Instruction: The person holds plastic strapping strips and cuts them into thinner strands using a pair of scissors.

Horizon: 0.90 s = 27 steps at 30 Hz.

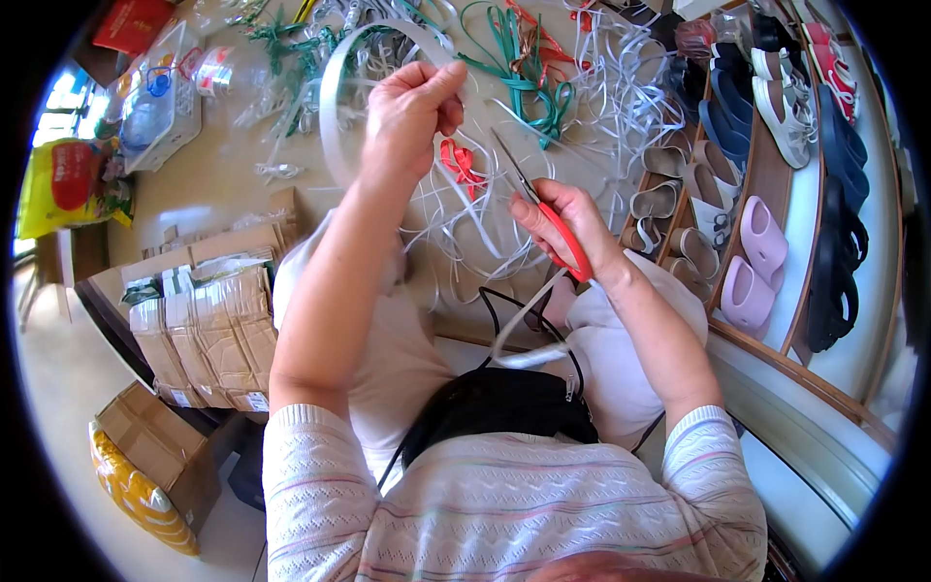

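A wide white plastic strap point(333, 109) curves in a loop beside my left hand point(415, 118), whose fingers are pinched closed on it. My right hand point(570, 225) is wrapped around scissors with red handles point(572, 250). Their blades point up and left, toward the left hand but apart from it. Another pale strip point(531, 357) hangs below the right hand over my lap, near a black bag point(495, 412). Between and beyond the hands, a red tied bundle point(464, 165) lies among loose white strips on the floor.
Tangled white strips point(621, 92) and green straps point(533, 82) cover the floor ahead. A shoe rack point(787, 233) with several pairs stands at right. Taped cardboard boxes point(208, 330) and a white basket point(173, 121) with plastic bottles are at left.
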{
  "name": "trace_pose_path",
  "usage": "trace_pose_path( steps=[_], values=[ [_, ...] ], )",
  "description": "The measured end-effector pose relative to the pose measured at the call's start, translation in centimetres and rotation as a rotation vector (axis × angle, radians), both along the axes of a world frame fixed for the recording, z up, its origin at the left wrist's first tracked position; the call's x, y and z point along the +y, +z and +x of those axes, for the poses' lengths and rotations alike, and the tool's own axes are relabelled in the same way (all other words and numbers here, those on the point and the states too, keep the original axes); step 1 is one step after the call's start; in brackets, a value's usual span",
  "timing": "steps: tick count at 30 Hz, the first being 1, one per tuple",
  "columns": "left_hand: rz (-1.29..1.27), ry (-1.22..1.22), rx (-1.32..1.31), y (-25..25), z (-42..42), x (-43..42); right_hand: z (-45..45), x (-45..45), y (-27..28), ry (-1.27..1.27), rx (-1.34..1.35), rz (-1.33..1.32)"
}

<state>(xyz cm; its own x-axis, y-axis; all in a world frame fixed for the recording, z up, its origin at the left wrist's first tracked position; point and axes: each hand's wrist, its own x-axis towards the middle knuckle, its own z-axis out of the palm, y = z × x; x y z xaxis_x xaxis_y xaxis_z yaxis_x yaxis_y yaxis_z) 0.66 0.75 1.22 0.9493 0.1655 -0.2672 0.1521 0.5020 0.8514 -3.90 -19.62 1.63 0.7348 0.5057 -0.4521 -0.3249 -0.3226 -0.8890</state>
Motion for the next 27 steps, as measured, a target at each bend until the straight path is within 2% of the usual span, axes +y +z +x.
trace_pose_path(
  steps=[7, 16, 19, 24, 27],
  values=[
    [-0.027, -0.026, 0.028, 0.1, -1.1, -1.6, 0.1, 0.1, -0.6, 0.022, -0.082, 0.012],
    [0.064, -0.064, 0.017, -0.1, -0.5, -0.8, -0.2, 0.2, -0.4, -0.049, 0.026, 0.009],
    [0.042, -0.081, 0.012, -0.2, -1.0, -1.6, 0.1, -0.1, -0.8, -0.028, -0.046, -0.007],
    [0.095, -0.086, 0.017, 0.0, -0.8, -1.1, -0.1, 0.0, -0.3, 0.000, -0.019, 0.004],
    [0.148, 0.003, -0.051, 0.1, -0.1, -0.1, -0.3, 0.2, -0.2, -0.027, 0.028, 0.024]
  ],
)
